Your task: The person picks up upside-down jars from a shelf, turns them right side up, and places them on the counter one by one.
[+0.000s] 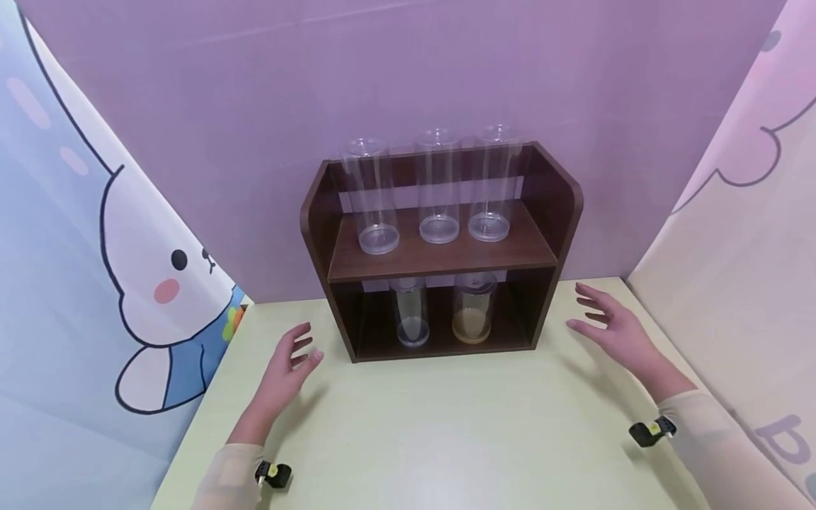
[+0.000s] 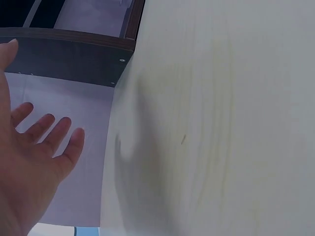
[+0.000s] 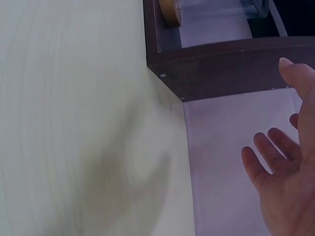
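A dark brown two-tier wooden shelf (image 1: 440,272) stands at the back of the table. Three clear cylinders (image 1: 438,184) are upright on its upper tier. Below, one clear cylinder (image 1: 411,312) stands beside another with a yellowish-brown base (image 1: 472,319); the upper board partly hides their tops. My left hand (image 1: 287,372) hovers left of the shelf, fingers relaxed and holding nothing. On the other side, my right hand (image 1: 615,333) is raised above the table, also holding nothing, its fingers spread and loosely bent. Neither hand touches the shelf.
The pale table (image 1: 446,425) extends in front of the shelf. A purple cloth wall (image 1: 268,142) rises behind it. Printed curtains flank both sides, a rabbit picture (image 1: 172,297) on the left one. Each wrist wears a small black camera.
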`<state>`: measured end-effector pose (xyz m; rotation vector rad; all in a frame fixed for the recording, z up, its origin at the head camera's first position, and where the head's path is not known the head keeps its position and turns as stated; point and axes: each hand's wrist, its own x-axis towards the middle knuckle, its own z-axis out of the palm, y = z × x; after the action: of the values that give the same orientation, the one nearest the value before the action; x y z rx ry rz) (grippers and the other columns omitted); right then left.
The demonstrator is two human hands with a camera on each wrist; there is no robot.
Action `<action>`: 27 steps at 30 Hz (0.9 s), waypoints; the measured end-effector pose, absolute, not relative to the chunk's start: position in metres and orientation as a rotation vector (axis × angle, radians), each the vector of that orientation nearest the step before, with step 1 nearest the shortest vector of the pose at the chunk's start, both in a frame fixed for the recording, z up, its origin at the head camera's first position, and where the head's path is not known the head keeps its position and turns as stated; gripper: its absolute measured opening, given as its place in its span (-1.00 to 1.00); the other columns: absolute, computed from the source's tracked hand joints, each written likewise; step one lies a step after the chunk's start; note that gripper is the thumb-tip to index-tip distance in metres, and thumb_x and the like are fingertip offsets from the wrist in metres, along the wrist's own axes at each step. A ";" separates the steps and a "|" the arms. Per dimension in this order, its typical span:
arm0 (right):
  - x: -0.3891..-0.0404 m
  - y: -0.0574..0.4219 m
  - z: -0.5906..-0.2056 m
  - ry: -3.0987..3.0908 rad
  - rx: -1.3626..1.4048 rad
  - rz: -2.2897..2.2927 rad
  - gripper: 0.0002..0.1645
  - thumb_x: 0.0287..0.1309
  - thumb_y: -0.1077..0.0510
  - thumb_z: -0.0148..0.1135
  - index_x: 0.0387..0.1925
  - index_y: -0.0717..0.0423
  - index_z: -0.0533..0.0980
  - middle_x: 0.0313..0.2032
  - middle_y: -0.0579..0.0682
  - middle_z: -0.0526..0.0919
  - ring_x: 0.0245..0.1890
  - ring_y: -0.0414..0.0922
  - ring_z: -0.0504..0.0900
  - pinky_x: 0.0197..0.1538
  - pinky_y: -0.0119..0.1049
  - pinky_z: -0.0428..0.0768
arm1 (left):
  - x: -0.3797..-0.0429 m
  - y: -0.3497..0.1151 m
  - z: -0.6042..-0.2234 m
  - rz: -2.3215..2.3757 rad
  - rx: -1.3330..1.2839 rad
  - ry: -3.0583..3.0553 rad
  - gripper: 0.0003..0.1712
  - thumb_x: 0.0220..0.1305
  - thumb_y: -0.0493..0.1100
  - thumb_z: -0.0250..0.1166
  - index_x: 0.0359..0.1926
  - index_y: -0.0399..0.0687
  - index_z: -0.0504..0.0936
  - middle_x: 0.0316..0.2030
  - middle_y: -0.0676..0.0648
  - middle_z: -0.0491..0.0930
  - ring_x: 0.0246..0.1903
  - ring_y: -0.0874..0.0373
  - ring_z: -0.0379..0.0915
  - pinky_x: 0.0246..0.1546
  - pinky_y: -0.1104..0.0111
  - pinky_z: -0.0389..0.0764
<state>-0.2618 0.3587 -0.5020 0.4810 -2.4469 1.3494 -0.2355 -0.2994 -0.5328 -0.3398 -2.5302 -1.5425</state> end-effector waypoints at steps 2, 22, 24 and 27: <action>-0.262 0.356 -0.503 -2.441 0.478 1.365 -0.08 0.33 0.35 0.55 0.63 0.23 0.36 0.50 0.36 0.47 0.29 -0.54 0.52 0.22 -0.65 0.54 | -0.236 -0.299 -0.533 -1.554 -0.334 -2.533 -0.18 0.61 -0.12 0.39 0.67 -0.21 0.21 0.63 -0.27 0.25 0.53 -0.38 0.31 0.45 -0.32 0.43; -0.256 0.326 -0.499 -2.387 0.421 1.408 -0.30 0.36 0.33 0.53 0.46 0.28 0.50 0.29 0.11 0.64 0.16 -0.39 0.67 0.11 -0.57 0.67 | -0.233 -0.297 -0.534 -1.552 -0.312 -2.546 -0.26 0.55 -0.19 0.44 0.58 -0.25 0.33 0.47 -0.33 0.41 0.44 -0.39 0.40 0.36 -0.29 0.54; -0.256 0.321 -0.498 -2.386 0.405 1.408 -0.34 0.37 0.32 0.53 0.42 0.30 0.52 0.28 0.24 0.65 0.13 -0.41 0.68 0.08 -0.60 0.65 | -0.231 -0.297 -0.533 -1.545 -0.288 -2.567 -0.27 0.56 -0.15 0.44 0.57 -0.24 0.34 0.48 -0.34 0.40 0.43 -0.42 0.42 0.36 -0.28 0.55; -0.257 0.315 -0.500 -2.365 0.388 1.422 -0.39 0.38 0.33 0.52 0.37 0.36 0.53 0.27 0.35 0.65 0.09 -0.46 0.67 0.07 -0.63 0.63 | -0.229 -0.299 -0.531 -1.532 -0.259 -2.595 -0.28 0.58 -0.11 0.43 0.56 -0.23 0.36 0.49 -0.36 0.37 0.41 -0.46 0.43 0.37 -0.27 0.56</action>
<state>-0.2568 0.3155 -0.5000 0.3884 -2.3652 1.4222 -0.2295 -0.2985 -0.5311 -0.2588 -2.5952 -1.5317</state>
